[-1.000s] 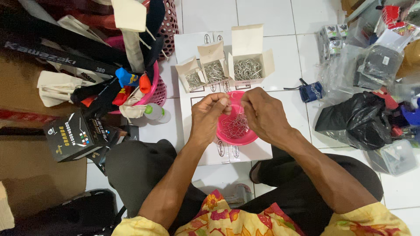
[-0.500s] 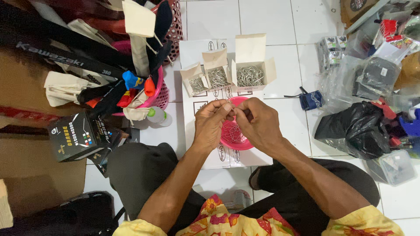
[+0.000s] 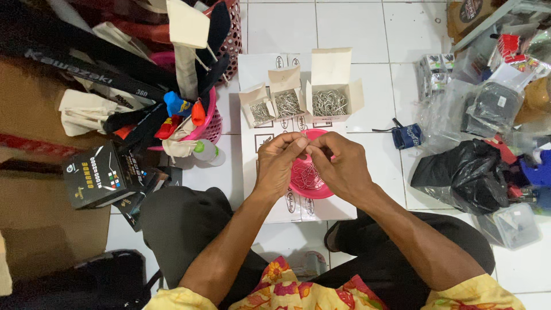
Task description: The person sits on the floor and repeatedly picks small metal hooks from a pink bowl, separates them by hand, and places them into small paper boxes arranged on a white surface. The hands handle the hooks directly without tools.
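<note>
Compared with half a second before: hands drawn slightly lower over the bowl, fingertips closer together, boxes unmoved.

Left hand (image 3: 277,166) and right hand (image 3: 340,166) met above a pink bowl (image 3: 298,186), fingers (image 3: 294,147) of both pinched nearly shut on something thin and small between them; too fine to tell what exactly, likely one of the wire pieces. Held just over the bowl's far rim, touching only the fingertips.

Bowl: round, shallow, glossy pink plastic, with a loose tangle of thin silvery wire hooks (image 3: 310,172) inside. Set on a flat white carton (image 3: 264,138) lying on the tiled floor (image 3: 367,28), between the knees.

Beyond the bowl, three open paper boxes in a row on the same carton: small box (image 3: 256,110), middle box (image 3: 286,100), large box (image 3: 331,92), all pale cream card with flaps up, each filled with the same bright metal wire.

To the left, a pink latticed basket (image 3: 209,123) crammed with dark fabric sleeves and coloured plastic caps; beside it a black printed box (image 3: 94,175) and brown cardboard. To the right, a crumpled black plastic bag (image 3: 465,172), clear bags of packets, a small dark-blue pouch (image 3: 406,136).

Floor: white glazed square tiles, grey grout.
</note>
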